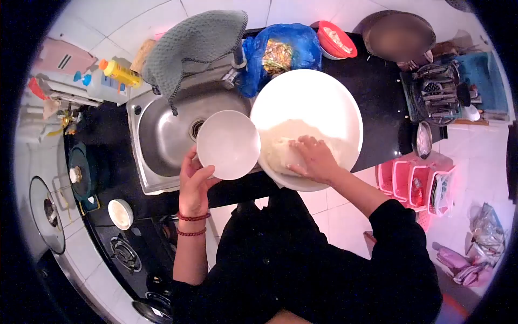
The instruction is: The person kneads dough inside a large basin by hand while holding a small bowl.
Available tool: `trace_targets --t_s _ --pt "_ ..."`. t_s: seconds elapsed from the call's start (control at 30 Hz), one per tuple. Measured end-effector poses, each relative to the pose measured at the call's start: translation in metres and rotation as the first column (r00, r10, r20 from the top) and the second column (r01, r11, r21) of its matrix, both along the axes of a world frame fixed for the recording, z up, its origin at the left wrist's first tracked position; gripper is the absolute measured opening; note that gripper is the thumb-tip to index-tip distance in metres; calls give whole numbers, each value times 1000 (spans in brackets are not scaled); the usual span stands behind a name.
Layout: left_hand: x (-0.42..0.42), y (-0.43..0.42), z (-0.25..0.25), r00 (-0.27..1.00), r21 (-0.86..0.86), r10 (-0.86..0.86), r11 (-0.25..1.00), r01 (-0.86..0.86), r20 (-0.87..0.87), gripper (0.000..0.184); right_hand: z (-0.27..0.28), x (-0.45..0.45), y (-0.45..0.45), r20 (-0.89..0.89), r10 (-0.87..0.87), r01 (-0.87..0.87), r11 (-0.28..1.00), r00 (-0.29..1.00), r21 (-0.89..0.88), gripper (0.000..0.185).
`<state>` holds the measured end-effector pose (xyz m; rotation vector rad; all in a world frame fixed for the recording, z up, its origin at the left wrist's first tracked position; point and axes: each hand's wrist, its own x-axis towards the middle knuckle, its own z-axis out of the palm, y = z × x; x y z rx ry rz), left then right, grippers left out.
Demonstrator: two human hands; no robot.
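Observation:
A small white bowl (229, 144) is held by its rim in my left hand (195, 181), over the right edge of the steel sink (162, 119). To its right stands a large white basin (307, 89) with pale, whitish contents (275, 151) in its lower left part. My right hand (314, 158) reaches into the basin, fingers spread, resting on or against the pale contents. Whether its fingers grip any of it cannot be made out. Inside the small bowl no contents can be told apart.
Behind the basin are a blue bag (307, 43) with scraps and a red bowl (335, 40). A grey cloth (189, 46) hangs over the faucet (233, 78). At left are a small bowl (120, 214), a dark pot (81, 173) and a stove (125, 254); utensils (434, 92) stand at right.

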<state>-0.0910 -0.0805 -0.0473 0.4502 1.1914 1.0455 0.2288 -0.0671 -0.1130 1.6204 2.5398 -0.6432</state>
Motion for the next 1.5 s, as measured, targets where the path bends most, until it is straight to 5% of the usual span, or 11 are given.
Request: trace_targets --t_s 0.07,0.3,0.5,0.63,0.73,0.87,0.93,1.07,1.13,1.17,1.5 --pt "-2 0 2 997 -9 70 998 -70 17 61 7 -4 -1 -36 82 -70 966 996 250 80" --pt "-7 15 -6 997 -9 67 998 -66 38 58 -49 -30 5 -239 -45 114 952 970 285 75" --pt "-8 23 -5 999 0 54 999 -54 6 54 -75 -31 50 -327 -182 278 920 928 276 52" --pt "-12 18 -2 998 4 52 999 -52 -24 54 -78 -30 88 -229 -215 304 813 949 496 36" --pt "-11 8 4 997 16 75 997 -74 -35 55 -92 -22 107 -384 -97 345 672 918 656 17" --pt "-14 -8 5 997 37 54 998 -52 -58 54 -93 -25 87 -297 -207 359 626 932 692 19" --pt "-15 -13 5 998 49 53 998 -51 -43 54 -90 -29 66 -205 -406 453 753 891 478 31" --pt "-16 -17 3 997 31 77 996 -78 27 61 -19 -2 33 -248 -345 372 925 905 72 45" --pt "-16 -17 3 996 41 73 996 -75 56 61 7 -1 8 -230 -56 18 986 972 -164 51" --pt "-15 -17 5 995 48 72 996 -75 69 61 14 -13 -3 -90 -20 3 984 996 -179 49" --pt "-16 -18 2 989 41 148 988 -148 13 61 -59 -34 -15 -68 -6 6 1000 998 11 50"
